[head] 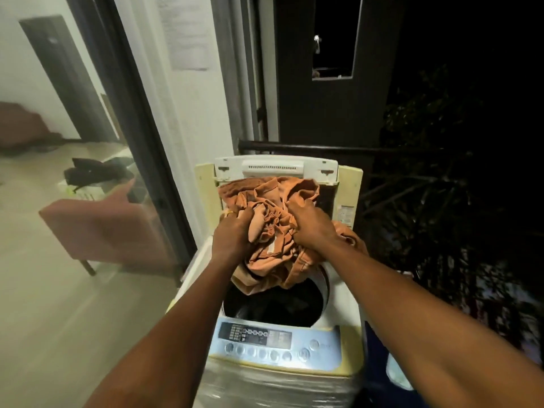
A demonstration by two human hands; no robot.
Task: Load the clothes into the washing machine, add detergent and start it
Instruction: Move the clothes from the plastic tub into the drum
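Observation:
A top-loading washing machine (341, 325) stands in front of me with its lid (275, 167) raised at the back. Its dark drum opening (276, 304) is partly visible, with dark cloth inside. A bundle of orange clothes (273, 225) hangs over the opening, above the drum. My left hand (232, 232) grips the bundle's left side, a ring on one finger. My right hand (312, 225) grips its right side. The blue control panel (279, 340) with round buttons lies at the machine's near edge.
A glass sliding door (141, 142) stands to the left, with a pink bench (97, 228) and a room behind it. A dark railing (323, 148) runs behind the machine. Dark plants (441, 201) fill the right. A blue container (379, 372) sits at the machine's right.

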